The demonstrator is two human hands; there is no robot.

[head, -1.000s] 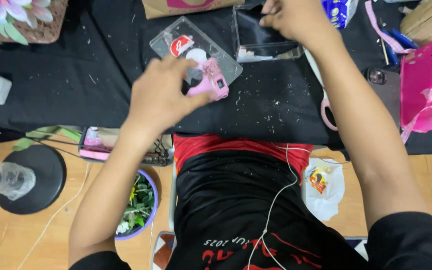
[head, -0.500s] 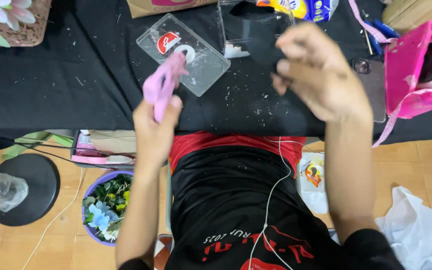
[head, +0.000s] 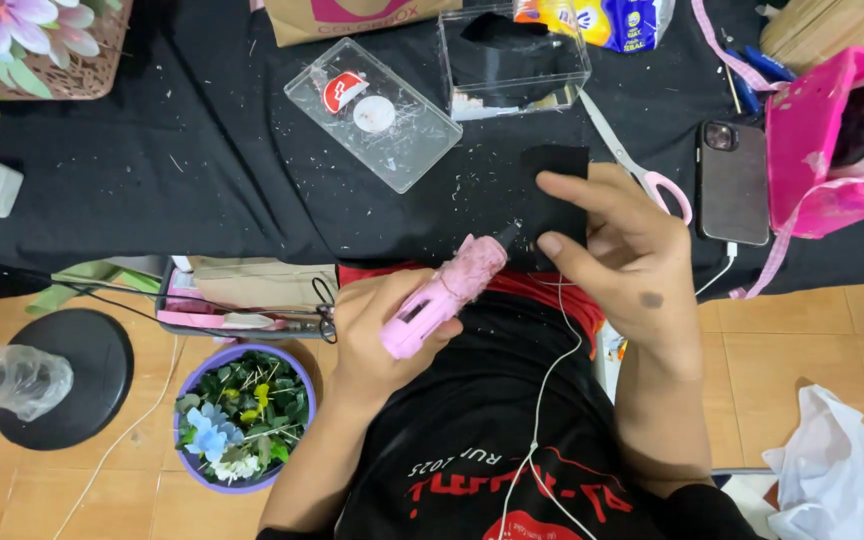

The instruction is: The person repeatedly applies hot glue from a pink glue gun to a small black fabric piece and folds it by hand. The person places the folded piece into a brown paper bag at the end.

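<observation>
My left hand (head: 387,335) grips a pink glue gun (head: 444,292), its dark nozzle pointing up and right at a small black rectangular piece (head: 555,190). My right hand (head: 624,250) holds that black piece by its lower right part, thumb underneath and fingers on top, just above the near edge of the black-covered table (head: 202,190). The nozzle tip is at the piece's lower left corner.
A flat clear plastic lid (head: 372,113) and an open clear box (head: 512,62) lie farther back. Pink-handled scissors (head: 637,165), a dark phone (head: 732,182) and a pink basket (head: 820,145) are to the right. A purple bowl of small flowers (head: 242,415) stands on the floor at left.
My left hand brought the glue gun down from upright to slanting toward the black piece. My right hand lowered the black piece toward the table's near edge.
</observation>
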